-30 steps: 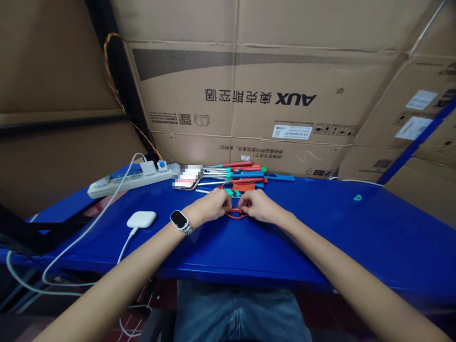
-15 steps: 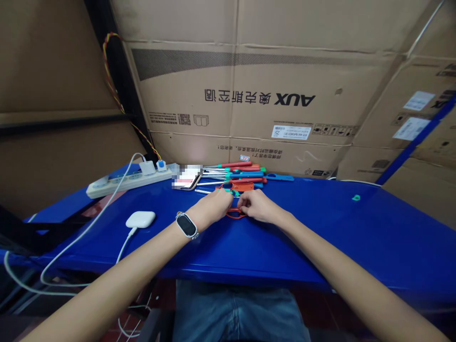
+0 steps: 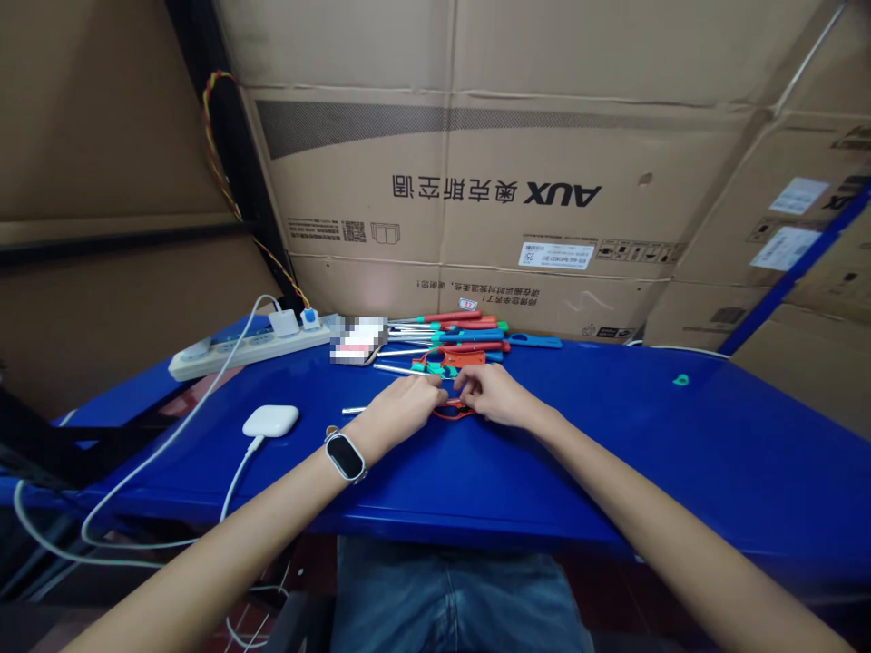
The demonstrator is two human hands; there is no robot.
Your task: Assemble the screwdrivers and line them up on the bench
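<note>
You had L hand [image 3: 406, 399] & R hand [image 3: 495, 394] half-curled by the red loop [image 3: 455, 417], L over a rod [image 3: 352, 411], holds unclear, so slow & steady seemed best.

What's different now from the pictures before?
The left hand and its watch came back a little towards the person, and a silver rod now pokes out beside that hand. The right hand, red piece and white case stayed about where they were.
</note>
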